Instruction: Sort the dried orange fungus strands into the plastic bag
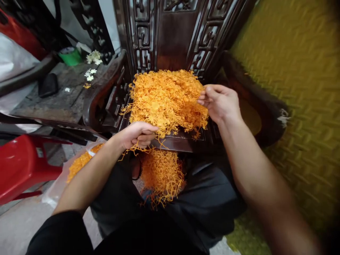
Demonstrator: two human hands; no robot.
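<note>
A dark carved wooden chair (172, 39) fills the middle of the view, facing the person, with a yellow woven mat (297, 88) spreading along its right side and a red plastic stool (23, 163) low on the left. On the chair's seat lies the pile of orange strands (167, 97), a loose, tangled mound that covers most of the seat and spills a little over its near edge; it has no clear long axis, only a rough spread from side to side. A second, smaller heap (162, 177) rests on the person's dark-clothed lap directly below the seat edge, and a third heap (79, 163) sits in a clear plastic bag (53, 193) on the floor to the left, so there are three lots of strands in all. Both of the person's hands are at the seat pile. The left hand (138, 134) is at its near edge, fingers curled shut around a clump (138, 148) whose loose ends dangle under the palm, just above the lap heap. The right hand (219, 102) is at the pile's right edge, fingertips drawn together against the thumb, pinching a few strands there. The pile lies between the two hands, ahead of the left and to the left of the right; both touch it. Behind the left armrest, a green object (70, 56) and some small white bits (92, 56) lie on a grey surface.
</note>
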